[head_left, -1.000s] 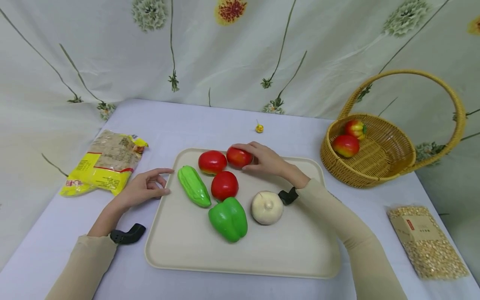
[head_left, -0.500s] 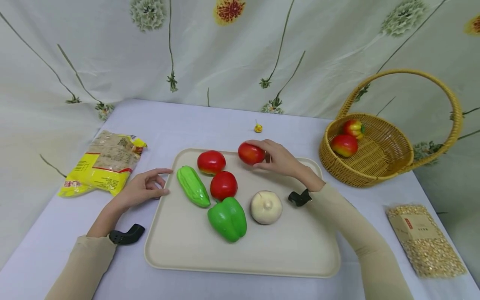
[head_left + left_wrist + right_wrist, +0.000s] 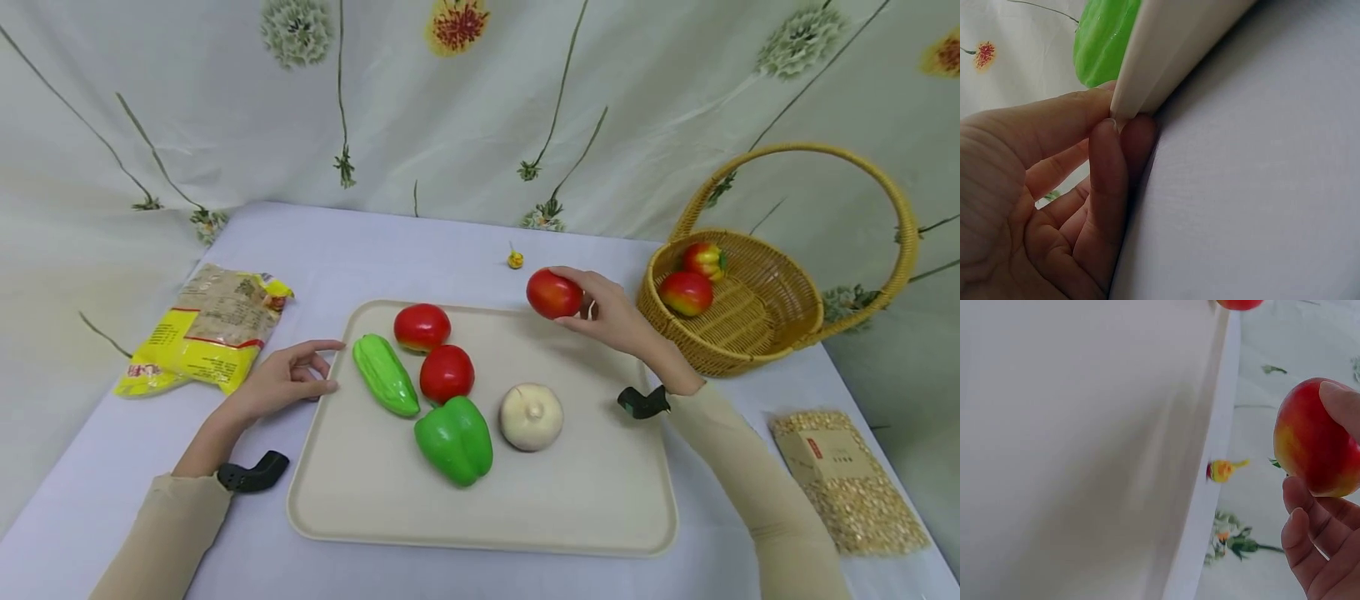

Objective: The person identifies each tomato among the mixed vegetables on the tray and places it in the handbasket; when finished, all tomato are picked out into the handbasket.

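Observation:
My right hand [image 3: 617,315] holds a red mango [image 3: 553,293], yellow on its underside, between thumb and fingers above the tray's far edge. In the right wrist view, the thumb lies over the mango [image 3: 1316,437], with fingers beneath. My left hand [image 3: 285,379] pinches the left rim of the beige tray [image 3: 480,533]; the left wrist view has its fingers at the rim [image 3: 1147,62]. On the tray lie another red mango [image 3: 422,326], a round red fruit [image 3: 447,373], a green bitter melon [image 3: 386,375], a green bell pepper [image 3: 455,440] and a white garlic bulb [image 3: 532,417].
A wicker basket [image 3: 720,360] with a tall handle stands back right, holding two red-and-yellow items [image 3: 686,293]. A yellow snack bag [image 3: 210,329] lies left, a grain pack [image 3: 847,483] right. A tiny yellow object [image 3: 515,259] sits behind the tray.
My right hand has lifted the mango from beside the other one and carried it rightward. The left hand has stayed at the tray's rim.

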Tool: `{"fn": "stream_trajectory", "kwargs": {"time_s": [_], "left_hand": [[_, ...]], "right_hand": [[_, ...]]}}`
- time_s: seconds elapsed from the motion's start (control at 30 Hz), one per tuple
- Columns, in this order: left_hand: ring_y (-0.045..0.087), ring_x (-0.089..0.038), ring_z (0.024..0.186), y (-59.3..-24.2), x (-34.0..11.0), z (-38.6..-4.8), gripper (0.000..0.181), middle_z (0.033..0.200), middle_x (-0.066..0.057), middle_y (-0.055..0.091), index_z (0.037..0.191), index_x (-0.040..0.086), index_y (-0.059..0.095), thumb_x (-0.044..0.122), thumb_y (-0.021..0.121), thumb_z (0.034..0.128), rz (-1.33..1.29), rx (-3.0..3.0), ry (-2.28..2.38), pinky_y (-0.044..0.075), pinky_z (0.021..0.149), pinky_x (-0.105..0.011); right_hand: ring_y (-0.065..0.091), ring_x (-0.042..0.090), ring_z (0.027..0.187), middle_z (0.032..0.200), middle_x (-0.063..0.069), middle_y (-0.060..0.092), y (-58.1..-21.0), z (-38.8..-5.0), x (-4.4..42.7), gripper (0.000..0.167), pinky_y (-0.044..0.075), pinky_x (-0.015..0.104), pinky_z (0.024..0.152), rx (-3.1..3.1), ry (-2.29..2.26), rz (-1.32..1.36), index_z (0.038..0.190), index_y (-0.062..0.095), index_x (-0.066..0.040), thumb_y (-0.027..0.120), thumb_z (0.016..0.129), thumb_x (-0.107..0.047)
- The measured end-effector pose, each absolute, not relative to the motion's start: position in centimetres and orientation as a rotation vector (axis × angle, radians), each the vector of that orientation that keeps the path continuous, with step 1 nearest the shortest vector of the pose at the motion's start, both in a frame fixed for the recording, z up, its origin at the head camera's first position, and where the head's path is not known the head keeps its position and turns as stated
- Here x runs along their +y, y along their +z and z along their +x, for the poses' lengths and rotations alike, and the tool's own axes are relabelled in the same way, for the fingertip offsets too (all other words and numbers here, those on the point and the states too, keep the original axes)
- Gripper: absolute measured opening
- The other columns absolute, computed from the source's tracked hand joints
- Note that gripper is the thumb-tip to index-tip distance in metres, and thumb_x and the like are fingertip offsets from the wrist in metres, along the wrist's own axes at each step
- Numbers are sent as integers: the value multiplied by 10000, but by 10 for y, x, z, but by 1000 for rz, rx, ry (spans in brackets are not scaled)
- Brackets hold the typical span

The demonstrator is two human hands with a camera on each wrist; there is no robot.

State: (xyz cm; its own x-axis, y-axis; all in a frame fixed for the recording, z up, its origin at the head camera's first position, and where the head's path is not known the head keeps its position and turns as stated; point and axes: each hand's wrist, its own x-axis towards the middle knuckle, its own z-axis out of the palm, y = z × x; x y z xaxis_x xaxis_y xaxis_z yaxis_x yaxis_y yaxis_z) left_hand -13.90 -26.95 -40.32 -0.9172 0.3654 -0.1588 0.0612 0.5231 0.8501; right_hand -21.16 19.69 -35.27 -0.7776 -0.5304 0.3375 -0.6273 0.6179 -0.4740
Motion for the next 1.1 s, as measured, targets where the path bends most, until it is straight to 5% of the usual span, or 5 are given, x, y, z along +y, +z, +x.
{"fn": "stream_trajectory", "kwargs": {"time_s": [0.3,0.6,0.87,0.97,1.1], "left_hand": [[541,-74,587,-405,-269,-139,571,875,39,562,1362,52,425,175,670,861,372,2457,1350,454,632,-201],[538,-77,591,-403,-269,-139,585,889,0,558,1372,59,416,169,672,858,365,2447,1349,454,629,-202],[530,-66,584,-403,-268,-138,571,873,15,559,1360,43,425,156,671,858,372,2456,1348,449,617,-204],[530,-58,588,-402,-268,-138,574,877,12,557,1362,44,424,159,672,857,366,2456,1345,453,618,-203],[528,-53,587,-401,-268,-138,575,877,8,556,1361,42,424,157,674,855,364,2455,1346,458,617,-204]], "right_hand": [[512,161,719,1103,129,617,-345,-204,240,683,461,254,635,-2644,848,731,1351,464,-139,785,749,-168],[607,296,918,1260,198,574,-341,-195,284,678,406,71,778,-2605,950,347,1396,392,-193,731,808,-188],[468,-146,809,1243,216,582,-337,-191,322,661,357,7,747,-2549,1006,85,1405,369,-280,701,835,-242],[436,-156,808,1278,214,557,-336,-189,336,665,350,12,746,-2556,988,-13,1416,339,-324,681,847,-298],[414,-79,831,1343,179,517,-337,-190,351,674,413,170,829,-2588,946,-181,1438,297,-324,638,861,-395]]}}
